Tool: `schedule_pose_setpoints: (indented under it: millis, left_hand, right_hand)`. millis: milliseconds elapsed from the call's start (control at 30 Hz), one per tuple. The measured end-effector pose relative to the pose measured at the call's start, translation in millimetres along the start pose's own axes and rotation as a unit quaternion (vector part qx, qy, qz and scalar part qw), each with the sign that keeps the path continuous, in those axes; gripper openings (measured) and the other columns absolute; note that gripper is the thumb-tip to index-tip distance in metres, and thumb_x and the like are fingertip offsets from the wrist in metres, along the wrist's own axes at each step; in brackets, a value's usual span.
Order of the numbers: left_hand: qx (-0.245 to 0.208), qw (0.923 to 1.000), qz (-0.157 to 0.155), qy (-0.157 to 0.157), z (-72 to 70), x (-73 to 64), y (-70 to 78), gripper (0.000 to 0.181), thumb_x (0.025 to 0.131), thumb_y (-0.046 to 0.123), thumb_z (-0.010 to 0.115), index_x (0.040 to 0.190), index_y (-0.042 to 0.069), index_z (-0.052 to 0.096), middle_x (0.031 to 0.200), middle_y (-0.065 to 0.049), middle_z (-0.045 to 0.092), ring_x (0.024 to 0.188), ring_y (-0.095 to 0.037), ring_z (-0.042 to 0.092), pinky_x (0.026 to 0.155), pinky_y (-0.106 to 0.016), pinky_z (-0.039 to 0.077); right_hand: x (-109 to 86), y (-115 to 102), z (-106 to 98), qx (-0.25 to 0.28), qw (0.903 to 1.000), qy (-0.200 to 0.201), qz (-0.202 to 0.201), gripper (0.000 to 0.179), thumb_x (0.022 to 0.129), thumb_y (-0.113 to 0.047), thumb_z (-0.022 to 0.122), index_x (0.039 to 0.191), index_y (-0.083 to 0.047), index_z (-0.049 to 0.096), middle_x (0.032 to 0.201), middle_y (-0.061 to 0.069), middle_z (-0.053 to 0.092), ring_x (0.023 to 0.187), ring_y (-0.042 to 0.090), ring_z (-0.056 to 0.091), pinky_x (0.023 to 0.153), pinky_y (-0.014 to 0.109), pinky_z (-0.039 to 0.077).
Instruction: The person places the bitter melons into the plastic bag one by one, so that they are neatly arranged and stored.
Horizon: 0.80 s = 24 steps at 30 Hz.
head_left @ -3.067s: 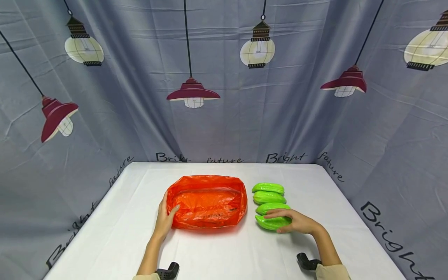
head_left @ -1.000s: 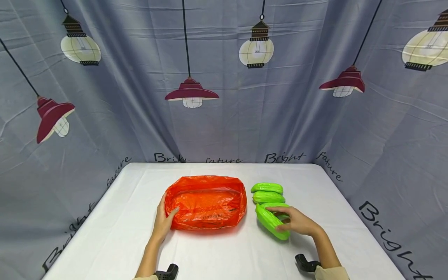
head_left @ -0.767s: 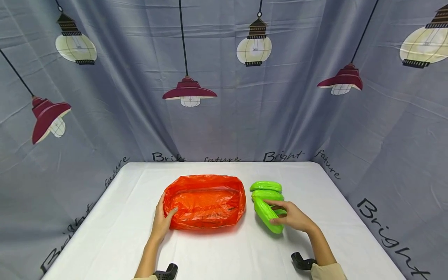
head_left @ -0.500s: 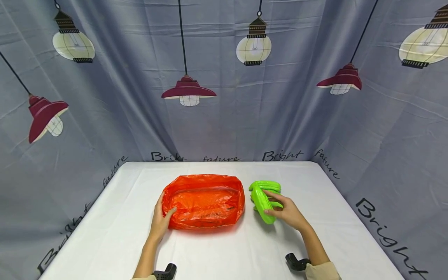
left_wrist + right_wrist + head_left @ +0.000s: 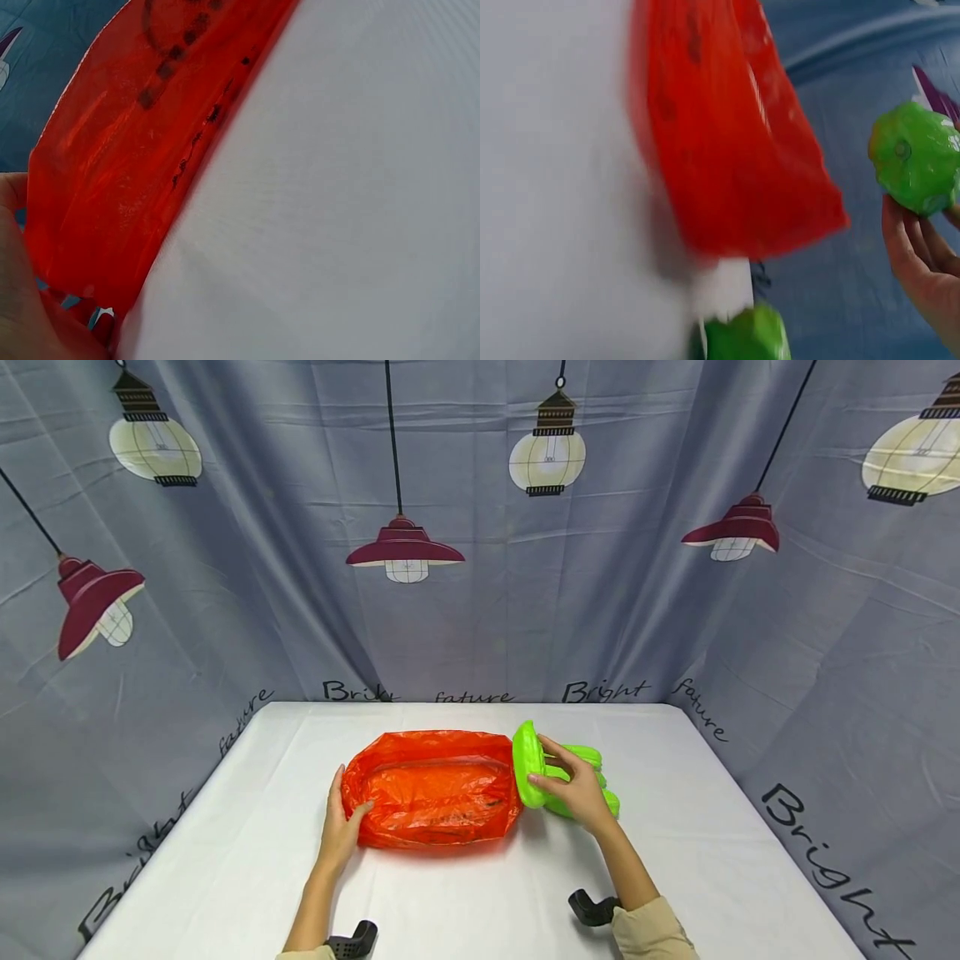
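An orange-red plastic bag (image 5: 431, 793) lies with its mouth spread wide in the middle of the white table. My left hand (image 5: 339, 822) grips its left side, thumb inside the rim and fingers outside; the left wrist view shows the thin red plastic (image 5: 112, 180) beside that hand. My right hand (image 5: 573, 781) holds a bright green ribbed gourd (image 5: 528, 764) between thumb and fingers, lengthwise to the table and overlapping the bag's right rim. In the right wrist view the gourd's lobed end (image 5: 911, 154) faces the camera, above the bag's level. More green gourds (image 5: 585, 753) lie partly hidden behind the right hand.
A white cloth covers the table (image 5: 450, 910). Grey-blue curtains (image 5: 480, 627) printed with lamps stand around its back and sides. Each wrist wears a black device (image 5: 592, 907), close over the tabletop.
My right hand has picked up the nearest gourd from the row, turned it lengthwise, and carried it left and away to the bag's right rim. My left hand has kept its grip on the bag.
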<state>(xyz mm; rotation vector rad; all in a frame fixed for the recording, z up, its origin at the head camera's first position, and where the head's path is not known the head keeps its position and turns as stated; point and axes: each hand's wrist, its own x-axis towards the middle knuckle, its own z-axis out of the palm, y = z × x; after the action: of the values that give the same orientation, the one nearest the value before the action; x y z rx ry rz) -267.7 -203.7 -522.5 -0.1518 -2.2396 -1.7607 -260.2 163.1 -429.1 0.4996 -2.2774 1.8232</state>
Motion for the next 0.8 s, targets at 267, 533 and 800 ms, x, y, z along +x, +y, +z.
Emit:
schedule_pose_setpoints:
  millis: [267, 533, 800]
  left_hand:
    - [0.001, 0.9997, 0.025, -0.001, -5.0, 6.2, -21.7, 0.066, 0.087, -0.002, 0.045, 0.147, 0.011, 0.019, 0.149, -0.016, 0.017, 0.136, -0.034, 0.014, 0.107, -0.053, 0.011]
    - [0.006, 0.9997, -0.002, -0.021, -9.5, 4.4, -20.2, 0.067, 0.087, -0.003, 0.041, 0.148, 0.015, 0.019, 0.151, -0.010, 0.017, 0.137, -0.030, 0.014, 0.107, -0.050, 0.012]
    - [-0.017, 0.9992, -0.005, -0.036, -5.0, -3.7, 12.7, 0.068, 0.082, -0.008, 0.039, 0.146, 0.003, 0.019, 0.150, -0.019, 0.018, 0.135, -0.037, 0.015, 0.106, -0.055, 0.012]
  right_hand:
    - [20.1, -14, 49, 0.031, 0.9990, -0.030, 0.015, 0.062, 0.079, -0.003, 0.069, 0.135, 0.001, 0.044, 0.128, 0.021, 0.050, 0.109, 0.038, 0.051, 0.077, 0.028, 0.051]
    - [37.6, -21, 104, 0.056, 0.9978, -0.033, 0.011, 0.063, 0.079, -0.007, 0.070, 0.135, 0.000, 0.044, 0.122, 0.021, 0.053, 0.103, 0.036, 0.056, 0.073, 0.031, 0.053]
    - [45.1, 4, 153, 0.097, 0.9946, 0.018, 0.033, 0.063, 0.076, -0.005, 0.072, 0.133, 0.002, 0.046, 0.122, 0.020, 0.054, 0.106, 0.036, 0.054, 0.072, 0.031, 0.053]
